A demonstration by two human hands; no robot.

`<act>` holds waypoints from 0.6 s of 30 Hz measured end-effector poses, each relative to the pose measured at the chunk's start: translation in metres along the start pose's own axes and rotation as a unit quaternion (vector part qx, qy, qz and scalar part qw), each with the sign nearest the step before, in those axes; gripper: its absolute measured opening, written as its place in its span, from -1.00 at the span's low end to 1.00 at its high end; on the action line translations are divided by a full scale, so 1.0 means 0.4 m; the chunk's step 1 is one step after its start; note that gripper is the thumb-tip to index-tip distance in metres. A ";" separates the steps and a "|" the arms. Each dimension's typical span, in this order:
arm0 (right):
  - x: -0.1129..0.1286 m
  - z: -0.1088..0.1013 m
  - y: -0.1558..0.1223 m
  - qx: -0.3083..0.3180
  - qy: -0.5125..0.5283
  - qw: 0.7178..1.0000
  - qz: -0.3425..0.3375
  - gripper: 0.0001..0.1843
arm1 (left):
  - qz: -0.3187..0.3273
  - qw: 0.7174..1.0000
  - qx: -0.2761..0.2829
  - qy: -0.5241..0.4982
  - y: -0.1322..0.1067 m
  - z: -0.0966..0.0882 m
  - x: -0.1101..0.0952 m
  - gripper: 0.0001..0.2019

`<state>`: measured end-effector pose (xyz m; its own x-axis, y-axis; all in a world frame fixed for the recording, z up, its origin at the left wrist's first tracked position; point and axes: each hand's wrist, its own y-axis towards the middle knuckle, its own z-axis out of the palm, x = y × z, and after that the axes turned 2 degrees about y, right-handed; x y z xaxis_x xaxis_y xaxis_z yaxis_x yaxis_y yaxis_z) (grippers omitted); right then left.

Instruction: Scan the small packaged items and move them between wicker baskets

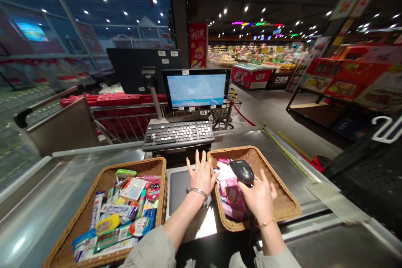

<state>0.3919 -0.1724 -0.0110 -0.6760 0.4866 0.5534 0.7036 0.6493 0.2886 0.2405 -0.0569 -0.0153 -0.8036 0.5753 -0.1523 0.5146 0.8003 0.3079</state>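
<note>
Bench (289, 146) of metal carries a left basket (162, 192) and a right basket (285, 203), whose woven floor shows toward its right edge. The left hand (201, 178), fingers spread apart, is over the strip between them, near the right basket's edge. The right hand (259, 194), the nearer grip, is clamped on a black scanner (242, 171) above pink packets (232, 194), its long axis slanting forward and left.
</note>
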 end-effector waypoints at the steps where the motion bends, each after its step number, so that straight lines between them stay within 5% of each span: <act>1: 0.011 0.004 -0.003 0.005 0.001 1.000 -0.008 -0.62 | -0.008 1.000 -0.001 0.001 -0.009 -0.005 0.013 -0.43; 18: 0.224 0.106 -0.066 0.074 0.035 0.989 -0.126 -0.59 | -0.121 0.992 -0.033 0.020 -0.162 -0.087 0.303 -0.42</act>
<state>0.3035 -0.1214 -0.0022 -0.8052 0.2599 0.5331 0.4716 0.8256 0.3098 0.0993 -0.0450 -0.0211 -0.9132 0.3587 -0.1932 0.2845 0.9008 0.3280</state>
